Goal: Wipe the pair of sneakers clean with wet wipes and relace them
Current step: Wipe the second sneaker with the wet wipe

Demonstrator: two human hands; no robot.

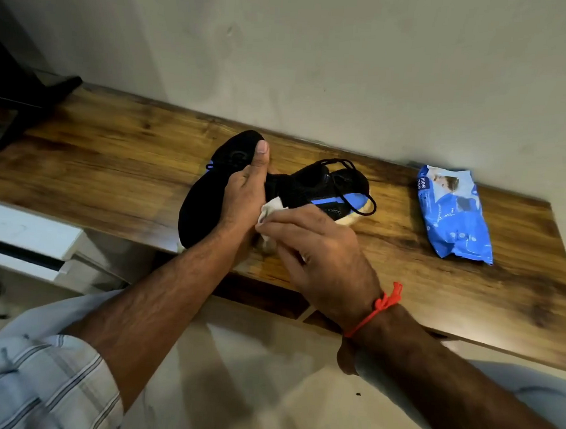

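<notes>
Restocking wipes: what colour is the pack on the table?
Blue with white print, the wipes pack shows clearly in the head view.

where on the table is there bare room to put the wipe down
Bare wood lies between the right sneaker and the wipes pack, and on the long stretch left of the left sneaker. It is crowded mid-table, where both hands, the wipe and the sneakers meet.

1. We see a wooden surface [113,157] running along a pale wall.
2. On it we find two black sneakers: one [206,196] lying left, the other [329,187] just beside it with loose laces.
3. A blue wipes pack [454,215] lies well apart at the right.
</notes>
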